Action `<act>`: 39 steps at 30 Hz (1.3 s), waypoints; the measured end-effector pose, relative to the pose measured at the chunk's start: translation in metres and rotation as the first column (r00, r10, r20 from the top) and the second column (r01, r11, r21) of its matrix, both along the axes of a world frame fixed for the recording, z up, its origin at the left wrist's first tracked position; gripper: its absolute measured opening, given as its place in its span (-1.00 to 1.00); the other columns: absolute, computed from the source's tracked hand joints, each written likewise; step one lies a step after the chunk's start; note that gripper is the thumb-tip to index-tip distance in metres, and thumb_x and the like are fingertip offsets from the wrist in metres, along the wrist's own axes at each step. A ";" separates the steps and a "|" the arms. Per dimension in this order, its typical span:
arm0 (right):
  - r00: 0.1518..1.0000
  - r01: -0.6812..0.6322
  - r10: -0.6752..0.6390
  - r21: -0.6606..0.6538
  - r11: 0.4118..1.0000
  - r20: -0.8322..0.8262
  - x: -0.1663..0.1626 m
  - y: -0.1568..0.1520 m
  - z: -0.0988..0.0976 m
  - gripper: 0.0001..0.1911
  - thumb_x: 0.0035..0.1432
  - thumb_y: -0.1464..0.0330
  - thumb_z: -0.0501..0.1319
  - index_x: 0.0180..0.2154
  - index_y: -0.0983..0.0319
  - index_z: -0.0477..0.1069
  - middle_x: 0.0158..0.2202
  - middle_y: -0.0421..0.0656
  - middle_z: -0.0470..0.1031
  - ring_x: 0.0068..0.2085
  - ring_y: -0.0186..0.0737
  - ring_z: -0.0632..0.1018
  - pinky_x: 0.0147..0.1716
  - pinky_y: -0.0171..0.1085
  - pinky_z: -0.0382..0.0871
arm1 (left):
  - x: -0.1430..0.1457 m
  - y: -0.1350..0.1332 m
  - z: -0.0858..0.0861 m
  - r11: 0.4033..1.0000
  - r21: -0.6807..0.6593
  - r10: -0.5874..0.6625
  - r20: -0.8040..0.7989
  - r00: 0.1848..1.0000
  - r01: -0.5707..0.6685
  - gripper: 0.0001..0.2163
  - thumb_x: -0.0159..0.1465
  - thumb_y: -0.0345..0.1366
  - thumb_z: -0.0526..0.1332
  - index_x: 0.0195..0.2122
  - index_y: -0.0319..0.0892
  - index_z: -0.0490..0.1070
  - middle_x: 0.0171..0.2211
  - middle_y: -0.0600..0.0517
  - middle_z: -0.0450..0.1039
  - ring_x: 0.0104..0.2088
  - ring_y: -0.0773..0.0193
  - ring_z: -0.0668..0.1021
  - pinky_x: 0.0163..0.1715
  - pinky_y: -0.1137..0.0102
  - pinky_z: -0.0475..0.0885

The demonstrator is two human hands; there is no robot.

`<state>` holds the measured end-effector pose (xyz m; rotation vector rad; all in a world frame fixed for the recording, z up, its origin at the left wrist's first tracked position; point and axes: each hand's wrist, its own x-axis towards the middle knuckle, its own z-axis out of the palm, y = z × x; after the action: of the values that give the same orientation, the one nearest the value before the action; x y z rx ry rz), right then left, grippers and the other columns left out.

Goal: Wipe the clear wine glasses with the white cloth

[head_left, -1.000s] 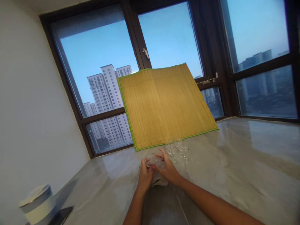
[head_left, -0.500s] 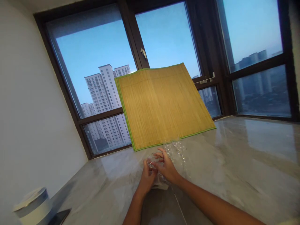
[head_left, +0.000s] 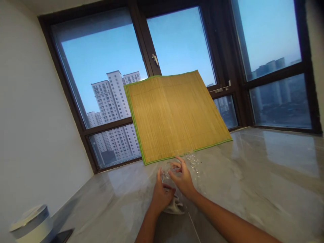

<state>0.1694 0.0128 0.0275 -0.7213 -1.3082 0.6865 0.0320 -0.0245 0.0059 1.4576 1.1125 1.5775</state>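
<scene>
Your fingers [head_left: 182, 164] curl half-open, hold unclear, by the tabletop's [head_left: 121, 195] near edge; that clear item [head_left: 165, 172] looks light, slippery: cradle its sides!

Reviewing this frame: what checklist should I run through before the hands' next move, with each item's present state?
1. Left hand and right hand both in view: ok.
2. Firm grip on the clear object between them: cannot tell, see-through and blurred.
3. Pale bundle visible below the left hand: ok.
4. Right hand clear of the glassy things beside it: cannot tell.
5. Mat standing up by the window: ok.
</scene>
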 end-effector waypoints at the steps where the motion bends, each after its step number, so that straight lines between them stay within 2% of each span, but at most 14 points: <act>1: 1.000 0.012 -0.012 -0.006 1.000 0.005 0.000 0.000 0.000 -0.28 0.03 0.28 0.31 0.21 0.17 0.13 -0.09 -0.09 0.54 -0.12 -0.08 0.54 -0.10 -0.11 0.38 | 0.001 0.000 0.001 1.000 -0.011 -0.017 -0.023 1.000 0.017 -0.05 -0.09 -0.44 0.46 0.32 0.03 0.06 0.29 -0.19 0.18 -0.45 0.37 0.54 -0.43 0.40 0.46; 4: 1.000 0.018 -0.018 -0.027 0.999 -0.001 0.002 0.000 0.003 -0.29 0.03 0.24 0.31 0.20 0.17 0.16 -0.07 -0.08 0.54 -0.11 -0.06 0.53 -0.10 -0.11 0.38 | 0.002 -0.002 0.003 0.998 -0.038 -0.059 -0.118 0.991 0.055 -0.06 -0.01 -0.38 0.42 0.35 0.04 -0.05 0.28 -0.21 0.19 -0.52 0.46 0.51 -0.50 0.46 0.43; 8: 0.998 0.054 -0.055 -0.016 0.998 -0.040 0.006 0.001 0.008 -0.32 0.02 0.25 0.30 0.17 0.18 0.19 -0.04 -0.05 0.52 -0.05 -0.04 0.52 -0.07 -0.09 0.36 | 0.001 -0.003 0.008 0.998 -0.057 -0.049 -0.190 0.981 0.039 -0.09 0.05 -0.30 0.38 0.35 0.06 -0.12 0.24 -0.21 0.24 -0.61 0.53 0.45 -0.61 0.50 0.38; 14: 0.984 0.131 -0.130 0.002 0.991 -0.118 0.008 0.004 0.009 -0.36 0.01 0.31 0.27 0.15 0.17 0.18 -0.08 -0.06 0.50 -0.03 -0.05 0.51 -0.01 -0.07 0.34 | -0.005 0.000 0.008 0.999 -0.050 0.006 -0.082 0.997 -0.010 -0.31 0.01 -0.26 0.42 0.18 -0.03 0.26 0.03 -0.11 0.45 -0.67 0.60 0.29 -0.70 0.59 0.18; 18: 0.978 0.114 -0.119 -0.043 0.993 -0.171 0.008 0.004 0.008 -0.35 0.04 0.33 0.23 0.18 0.14 0.12 -0.01 -0.05 0.47 -0.03 -0.08 0.52 -0.06 -0.12 0.38 | -0.009 0.005 0.001 0.999 -0.039 0.020 -0.151 0.988 -0.026 -0.42 0.03 -0.28 0.40 0.12 -0.06 0.34 -0.01 -0.09 0.47 -0.67 0.59 0.29 -0.70 0.58 0.13; 21: 0.973 0.168 -0.177 -0.068 0.983 -0.146 0.009 0.004 0.008 -0.37 0.04 0.32 0.22 0.16 0.14 0.13 -0.01 -0.05 0.47 -0.04 -0.06 0.51 -0.08 -0.12 0.39 | -0.009 0.007 -0.002 0.998 -0.037 0.033 -0.231 0.972 -0.042 -0.47 0.06 -0.31 0.36 0.10 -0.08 0.36 -0.03 -0.07 0.47 -0.66 0.57 0.30 -0.68 0.56 0.15; 30: 0.929 0.350 -0.353 -0.050 0.935 -0.107 0.012 0.021 -0.006 -0.33 0.07 0.32 0.19 0.21 0.19 0.09 0.09 0.02 0.38 0.10 0.00 0.42 0.10 -0.06 0.26 | -0.005 0.002 0.003 0.998 -0.050 0.005 -0.320 0.947 -0.022 -0.59 0.04 -0.35 0.33 -0.03 -0.14 0.46 -0.17 -0.02 0.48 -0.61 0.51 0.33 -0.59 0.52 0.21; 39: 0.917 0.393 -0.394 -0.026 0.919 -0.057 0.012 0.032 -0.017 -0.31 0.07 0.29 0.19 0.23 0.21 0.08 0.09 0.02 0.38 0.11 0.02 0.41 0.11 -0.03 0.23 | -0.007 0.005 0.000 0.997 -0.072 -0.034 -0.384 0.923 0.007 -0.60 0.06 -0.32 0.31 -0.03 -0.13 0.45 -0.16 -0.01 0.48 -0.53 0.46 0.36 -0.47 0.49 0.28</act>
<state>0.1812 0.0452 0.0108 -0.9353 -1.0587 0.3868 0.0252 -0.0199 0.0057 1.7749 1.3513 1.2511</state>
